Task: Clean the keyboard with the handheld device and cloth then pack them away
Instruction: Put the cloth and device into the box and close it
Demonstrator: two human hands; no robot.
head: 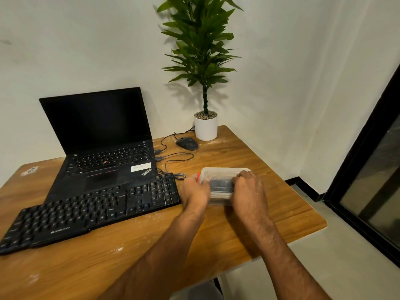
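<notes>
A clear plastic box (223, 172) with a lid stands on the wooden table (151, 241), right of the black keyboard (91, 213). Something dark shows through its lid; what it is I cannot tell. My left hand (195, 191) grips the box's left end, where a small red-orange part (198, 177) sticks out beside the fingers. My right hand (249, 189) grips the box's right end with its fingers curled over the lid. The cloth and the handheld device are not plainly visible.
An open black laptop (101, 139) stands behind the keyboard, with cables (173, 158) trailing to a black mouse (187, 143). A potted plant (205, 126) sits at the table's far corner. The table's right edge (303, 204) drops to the floor beside a dark-framed door (368, 169).
</notes>
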